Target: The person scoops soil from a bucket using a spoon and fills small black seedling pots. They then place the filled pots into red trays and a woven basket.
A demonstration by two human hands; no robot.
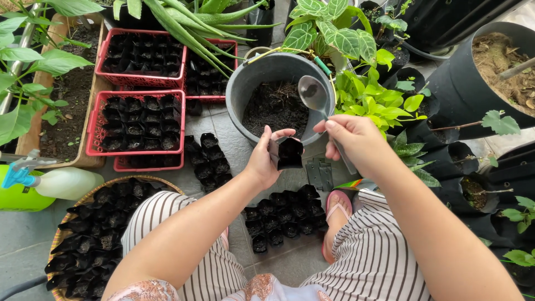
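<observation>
My left hand (266, 159) holds a small black plastic seedling bag (288, 153) open at its mouth, just in front of a grey bucket (241, 83) partly filled with dark soil (274, 106). My right hand (354, 139) grips the handle of a metal spoon (313, 93), whose empty bowl is raised over the bucket's right rim. The two hands are close together above my knees.
Filled black seedling bags (284, 214) stand in rows on the tiled floor between my legs and further left (209, 159). Red crates (136, 121) and a woven basket (92, 234) hold more. A green spray bottle (33, 184) lies left. Potted plants (334, 33) and black grow bags (473, 83) crowd the right.
</observation>
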